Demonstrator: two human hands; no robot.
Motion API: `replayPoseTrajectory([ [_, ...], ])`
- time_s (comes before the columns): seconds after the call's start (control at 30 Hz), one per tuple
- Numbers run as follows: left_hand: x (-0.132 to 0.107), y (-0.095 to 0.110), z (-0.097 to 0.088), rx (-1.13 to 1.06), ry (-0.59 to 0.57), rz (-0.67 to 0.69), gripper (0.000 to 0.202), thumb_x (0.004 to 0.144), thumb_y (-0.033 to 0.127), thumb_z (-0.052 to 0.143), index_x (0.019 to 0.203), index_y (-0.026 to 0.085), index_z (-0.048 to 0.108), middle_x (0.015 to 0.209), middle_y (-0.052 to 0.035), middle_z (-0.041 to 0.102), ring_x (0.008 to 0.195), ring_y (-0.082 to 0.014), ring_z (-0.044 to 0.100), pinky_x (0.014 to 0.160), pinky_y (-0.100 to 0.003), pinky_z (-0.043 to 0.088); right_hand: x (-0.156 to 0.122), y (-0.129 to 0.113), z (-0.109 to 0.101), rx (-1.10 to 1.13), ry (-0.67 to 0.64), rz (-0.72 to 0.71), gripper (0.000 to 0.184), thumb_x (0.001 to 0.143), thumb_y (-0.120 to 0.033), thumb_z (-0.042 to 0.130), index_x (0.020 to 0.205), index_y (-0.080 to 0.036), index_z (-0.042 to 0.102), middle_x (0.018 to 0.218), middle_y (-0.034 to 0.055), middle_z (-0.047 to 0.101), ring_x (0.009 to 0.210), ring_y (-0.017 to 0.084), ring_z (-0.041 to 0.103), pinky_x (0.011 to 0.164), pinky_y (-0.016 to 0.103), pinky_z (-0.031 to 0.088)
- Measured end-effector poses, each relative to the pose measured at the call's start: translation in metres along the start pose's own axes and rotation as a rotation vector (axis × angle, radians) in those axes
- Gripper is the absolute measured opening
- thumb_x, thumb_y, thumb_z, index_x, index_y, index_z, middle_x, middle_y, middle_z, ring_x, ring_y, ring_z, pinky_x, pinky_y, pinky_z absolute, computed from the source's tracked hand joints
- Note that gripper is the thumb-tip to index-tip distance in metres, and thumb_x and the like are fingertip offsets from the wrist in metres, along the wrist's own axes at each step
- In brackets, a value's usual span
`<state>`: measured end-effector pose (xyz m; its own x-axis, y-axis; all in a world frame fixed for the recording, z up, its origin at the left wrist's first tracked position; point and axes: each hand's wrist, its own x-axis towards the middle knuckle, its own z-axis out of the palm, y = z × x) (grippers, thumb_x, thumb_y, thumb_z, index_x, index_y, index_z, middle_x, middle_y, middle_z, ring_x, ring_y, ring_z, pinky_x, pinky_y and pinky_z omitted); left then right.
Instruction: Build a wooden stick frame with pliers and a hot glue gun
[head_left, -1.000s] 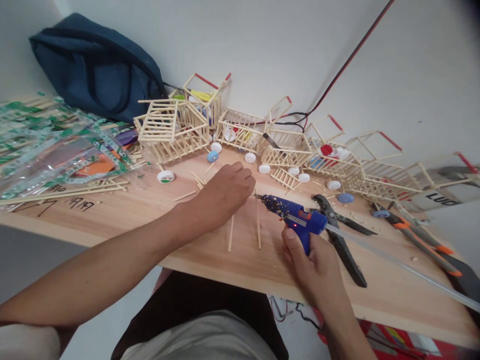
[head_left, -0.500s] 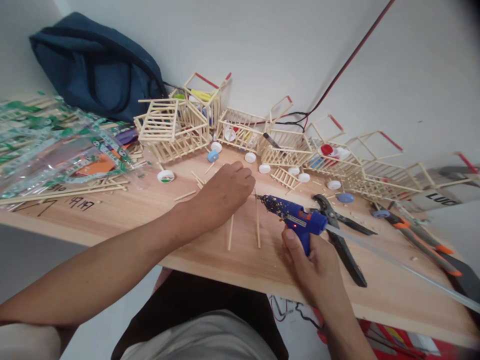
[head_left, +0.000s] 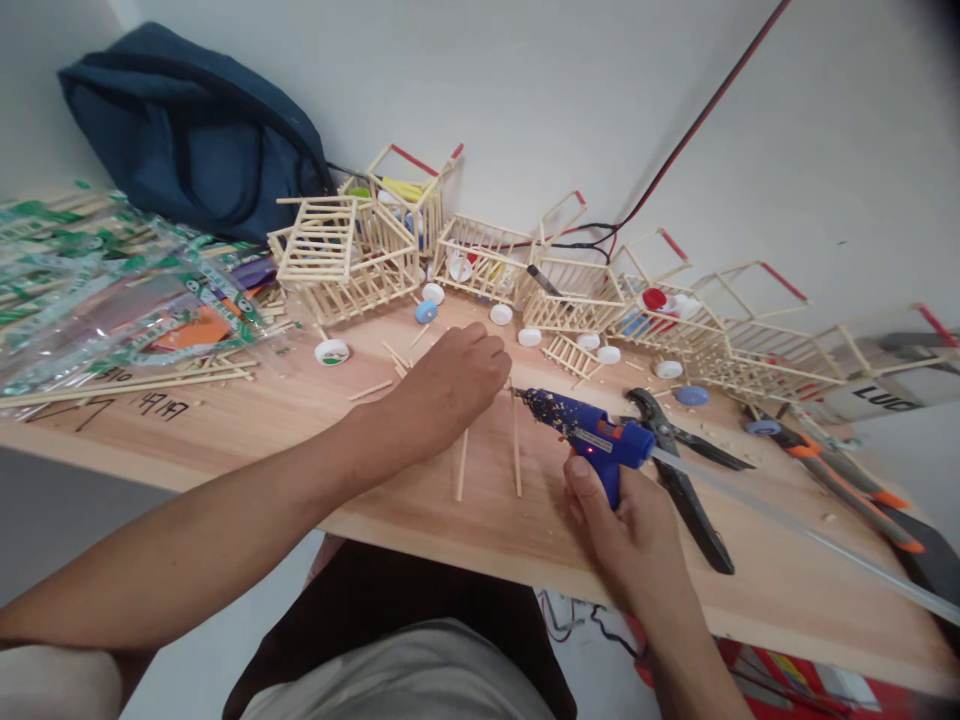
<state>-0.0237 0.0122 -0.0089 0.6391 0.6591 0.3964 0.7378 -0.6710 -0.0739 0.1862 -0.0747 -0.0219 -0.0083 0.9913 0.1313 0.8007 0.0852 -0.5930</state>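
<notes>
My right hand (head_left: 619,515) is wrapped round the grip of a blue hot glue gun (head_left: 592,432), its red light lit. A long clear glue stick (head_left: 787,530) trails from its back end. The nozzle points left, close to my left fingertips and the top end of a thin wooden stick (head_left: 517,455). My left hand (head_left: 461,385) is closed, knuckles up, over the tops of that stick and a second wooden stick (head_left: 461,465). Its fingertips are hidden from me, so what they pinch cannot be made out. Both sticks lie on the wooden table (head_left: 420,510).
Behind my hands stand several small stick-built carts (head_left: 360,270) with bottle-cap wheels (head_left: 501,314). Black cutters (head_left: 686,480) and orange-handled pliers (head_left: 847,480) lie at the right. Plastic-wrapped sticks (head_left: 97,290) and a dark blue bag (head_left: 195,130) are at the left.
</notes>
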Motion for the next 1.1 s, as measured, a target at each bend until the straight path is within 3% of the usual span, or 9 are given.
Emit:
replayPoseTrajectory([
  [1.1,0.0005,-0.0001,-0.0017,-0.003,-0.023,-0.001,0.017,0.087,0.009,0.048,0.073,0.012,0.057,0.079,-0.0083,0.059,0.079,-0.0215,0.049,0.072,-0.035,0.038,-0.0023,-0.0020,-0.0024,-0.025,0.003,-0.007,0.047,0.087,-0.056,0.043,0.061,-0.018,0.052,0.047,-0.0004,0.050,0.043,0.013,0.045,0.042,0.023,0.030],
])
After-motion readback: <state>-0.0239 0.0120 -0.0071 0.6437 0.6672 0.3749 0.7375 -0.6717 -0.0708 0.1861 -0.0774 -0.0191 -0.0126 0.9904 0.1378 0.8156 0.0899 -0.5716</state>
